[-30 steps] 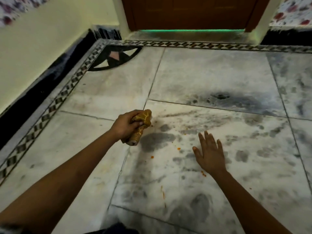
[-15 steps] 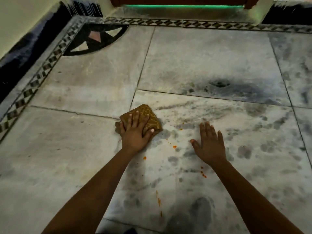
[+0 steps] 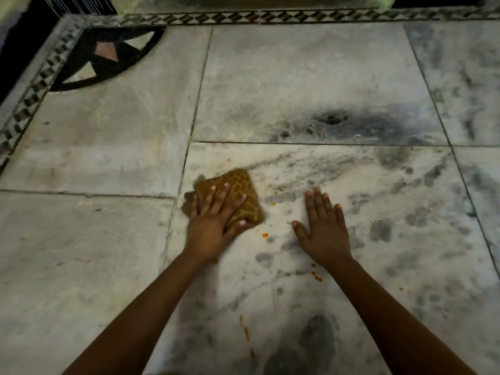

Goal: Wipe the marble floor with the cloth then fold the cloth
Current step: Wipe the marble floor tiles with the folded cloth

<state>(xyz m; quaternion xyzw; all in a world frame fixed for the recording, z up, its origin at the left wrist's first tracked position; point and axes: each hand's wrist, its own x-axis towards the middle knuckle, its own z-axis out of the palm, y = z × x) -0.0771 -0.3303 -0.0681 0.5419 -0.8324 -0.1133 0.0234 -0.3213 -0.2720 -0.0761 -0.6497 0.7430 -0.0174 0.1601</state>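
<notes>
The left hand (image 3: 213, 220) lies flat on top of the cloth (image 3: 240, 190), fingers straight and slightly spread, pressing it down onto the marble floor (image 3: 311, 77) just left of the frame's centre. The cloth is a brown, folded pad with a lighter yellow lattice pattern; its upper right corner pokes out past the fingertips, and a darker edge shows to the left of the hand. It sits on the floor tile just right of a joint line that runs up the middle of the frame. The right hand (image 3: 324, 231) rests palm down on the bare floor to the right of the cloth, well apart from it, fingers straight and close together, thumb out to the left. Small orange specks (image 3: 265, 235) dot the floor between and below the two hands. A dark smudge (image 3: 331, 119) stains the tile above. A patterned border strip (image 3: 243, 18) runs along the top, and a black corner inlay (image 3: 108, 58) sits at the upper left.
</notes>
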